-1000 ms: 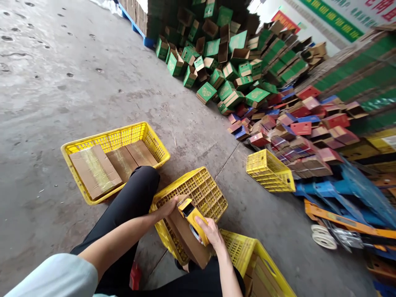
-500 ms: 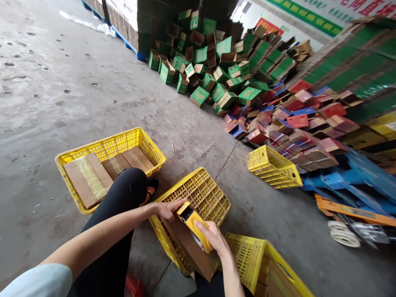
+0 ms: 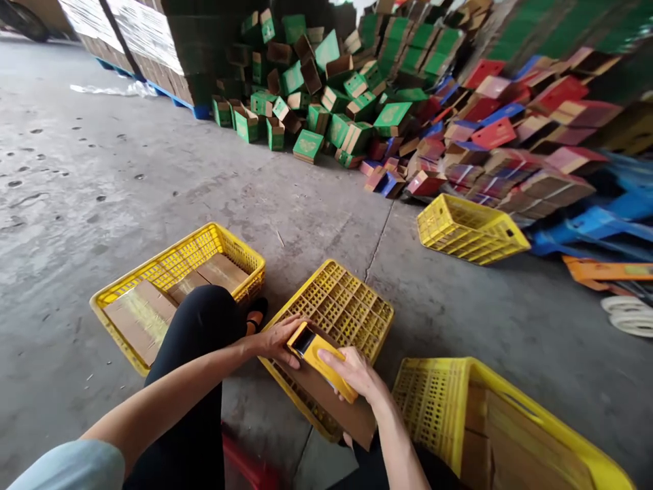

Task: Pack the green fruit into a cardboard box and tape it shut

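Note:
A yellow tape dispenser [image 3: 326, 364] is gripped in my right hand [image 3: 352, 371], tilted on top of a brown cardboard box [image 3: 334, 405]. My left hand [image 3: 280, 340] lies at the far-left end of this box, fingers stretched out and thumb apart, close against the front of the dispenser. Part of the box is hidden under the dispenser and my hands. Beneath the box is an upturned yellow plastic crate [image 3: 352, 299], its grid bottom facing up. Whether tape is on the box's seam, I cannot tell.
On the left, a yellow crate [image 3: 178, 238] holds taped cardboard boxes. Another crate [image 3: 433, 401] with boxes stands at lower right. A third crate [image 3: 469, 231] lies farther off, near piled green cartons [image 3: 311, 143] and red cartons [image 3: 494, 133]. A blue pallet jack [image 3: 602, 218] is blurred at right.
The view has tilted and shifted, so the piles sit higher and the crates appear moved. Both hands stay by the box, with the dispenser at nearly the same place on it.

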The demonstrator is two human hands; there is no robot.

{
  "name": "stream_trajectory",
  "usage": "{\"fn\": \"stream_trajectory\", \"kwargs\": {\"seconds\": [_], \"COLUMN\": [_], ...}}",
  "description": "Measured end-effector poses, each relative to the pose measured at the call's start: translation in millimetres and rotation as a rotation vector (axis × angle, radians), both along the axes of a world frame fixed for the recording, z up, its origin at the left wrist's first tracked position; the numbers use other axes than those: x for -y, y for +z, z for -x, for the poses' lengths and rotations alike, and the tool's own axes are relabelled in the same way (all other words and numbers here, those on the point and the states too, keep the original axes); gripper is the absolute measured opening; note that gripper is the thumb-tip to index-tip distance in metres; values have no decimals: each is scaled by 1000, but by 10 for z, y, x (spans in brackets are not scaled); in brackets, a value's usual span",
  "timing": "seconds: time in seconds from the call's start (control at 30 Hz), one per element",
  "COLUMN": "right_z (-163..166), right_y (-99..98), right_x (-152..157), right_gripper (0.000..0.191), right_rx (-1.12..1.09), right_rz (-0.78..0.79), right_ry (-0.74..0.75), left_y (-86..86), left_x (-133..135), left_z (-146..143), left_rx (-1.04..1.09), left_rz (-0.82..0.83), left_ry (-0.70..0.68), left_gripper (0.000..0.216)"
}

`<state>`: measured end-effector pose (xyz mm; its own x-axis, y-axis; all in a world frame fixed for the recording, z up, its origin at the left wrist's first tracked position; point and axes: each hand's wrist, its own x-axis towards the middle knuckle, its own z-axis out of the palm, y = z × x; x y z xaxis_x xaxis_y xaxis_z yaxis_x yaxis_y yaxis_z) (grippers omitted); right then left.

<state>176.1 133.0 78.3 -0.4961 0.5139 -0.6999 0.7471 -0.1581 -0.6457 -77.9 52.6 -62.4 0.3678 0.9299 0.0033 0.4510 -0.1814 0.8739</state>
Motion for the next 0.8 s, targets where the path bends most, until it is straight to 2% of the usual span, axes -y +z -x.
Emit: {"fn": "stream_trajectory", "kwargs": {"seconds": [0.2,0.53,0.7,0.8], "right_z": [-190,-371,-392,-375], "right_y": [50,99,66,25], "right_x": [-5,-3,-3,-4], "right_gripper": [45,49,44,42], "right_rx": [45,45,80,82], "right_rz": [25,0,-12,-16], "right_ry": [13,32,21,18], "left_y": [-66,-61,38,120], "left_x": [8,14,50,164], "left_z": [21,-6,-4,-46], "left_rx": [-48,-128,-215,-331], "left_rz": [-24,-69,-86,-194], "left_ry": [0,14,-3,-23], "left_gripper": [128,126,122,115]}}
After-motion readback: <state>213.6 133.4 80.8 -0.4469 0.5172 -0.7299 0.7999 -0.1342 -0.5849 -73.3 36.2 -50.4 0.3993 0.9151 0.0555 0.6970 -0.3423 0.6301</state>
